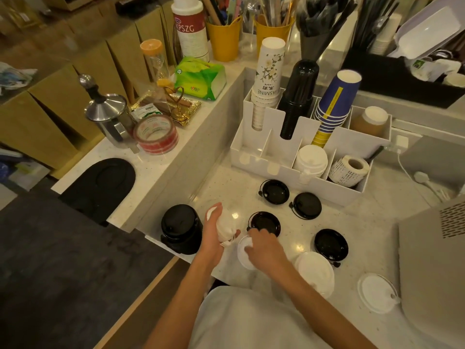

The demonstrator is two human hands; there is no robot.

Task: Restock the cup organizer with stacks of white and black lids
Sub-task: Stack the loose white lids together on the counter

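A stack of white lids [225, 226] was gripped by the left hand [214, 231]. A single white lid [245, 253], at five o'clock from it, was pinched by the right hand [264, 248].

White lids [315, 272], black lids [331, 244], white organizer [329, 186], yellow pots [224, 37]

**Clutter on the counter and ledge**

A steel jug [107, 114] and a tape roll [156, 134] are set on the raised ledge, touching. A green tissue pack [200, 78] is laid further back, below two yellow pots [224, 39] filled with sticks. A label roll [349, 170] is lodged at the right.
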